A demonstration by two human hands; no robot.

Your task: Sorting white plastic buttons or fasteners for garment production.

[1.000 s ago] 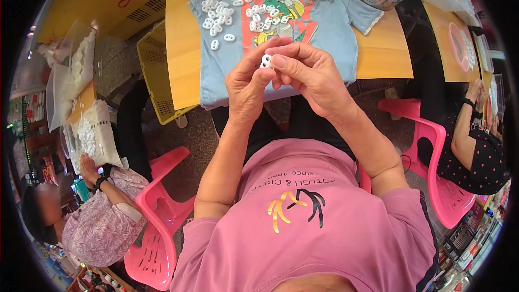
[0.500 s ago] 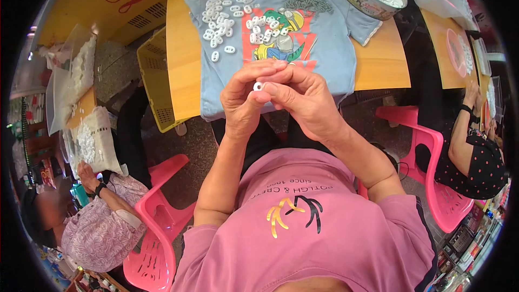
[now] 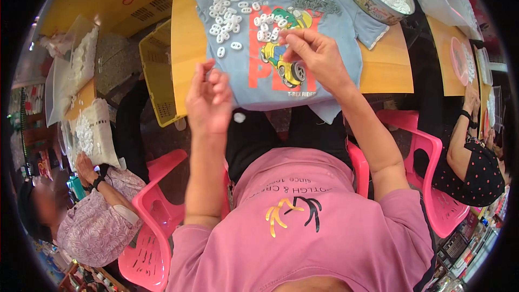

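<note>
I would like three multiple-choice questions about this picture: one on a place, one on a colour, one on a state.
1. Where do the small white pieces lie?
A. on the light blue shirt
B. on the floor
C. on a pink chair

2. What colour is the crate beside the table?
A. green
B. yellow
C. black

3. How is the left hand?
A. flat on the table
B. raised off the table, fingers loosely curled
C. inside the round tin

Answers: 1 A, they are scattered over the cloth; 2 B, its lattice wall is yellow; 3 B, it hangs before the table edge, while the right hand pinches on the shirt.

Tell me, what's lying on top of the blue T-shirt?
On the blue T-shirt lie small white pieces and a grey heap. The right hand rests there too, covering whatever is under it.
</note>
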